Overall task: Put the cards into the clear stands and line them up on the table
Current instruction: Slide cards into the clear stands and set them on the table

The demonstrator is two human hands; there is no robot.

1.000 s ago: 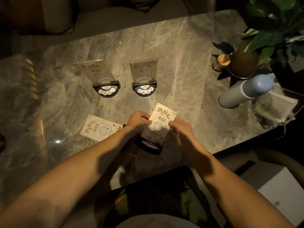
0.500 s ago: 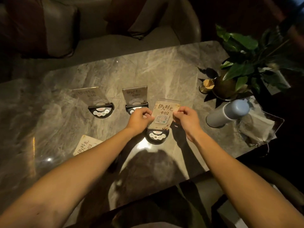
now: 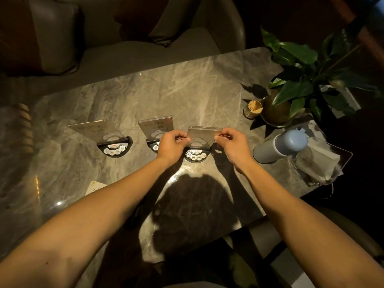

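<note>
Third stand: the clear stand [image 3: 204, 135] in hand sits upright on the marble table [image 3: 187, 96], its black base [image 3: 195, 155] down on the surface; it closes a row with two others to its left
Left hand: the left hand [image 3: 172, 145] is curled nearly closed, thumb and fingertips pinching the left edge of the clear panel; it partly covers the base of the middle stand [image 3: 156, 131]
Right hand: the right hand [image 3: 232, 143] pinches the panel's right edge in the same way, fingers bent tight; nothing else is in it
Card inside: the panel reads as pale and glare-washed from this angle; whether a card sits fully home in it cannot be told
Row so far: the far-left stand [image 3: 108, 133] leans and is turned at an angle, card print faint; the middle one faces more squarely; the three bases lie roughly on one line, the held one just beside the middle one
Loose card: a card corner [image 3: 96, 187] shows by the left forearm, flat on the table and not yet in a stand
Risk, crowding: the left knuckles are close to the middle stand; a sideways nudge while squaring the held one could knock or twist it out of line
Risk, tipping: pinching high on the panel gives leverage over a small base; a push forward could rock it over
Risk, right side: the blue-grey bottle [image 3: 280, 148] stands near the right wrist; a wide withdrawal could clip it
Risk, alignment: the skewed left stand will likely need turning, or the row will look uneven
</note>
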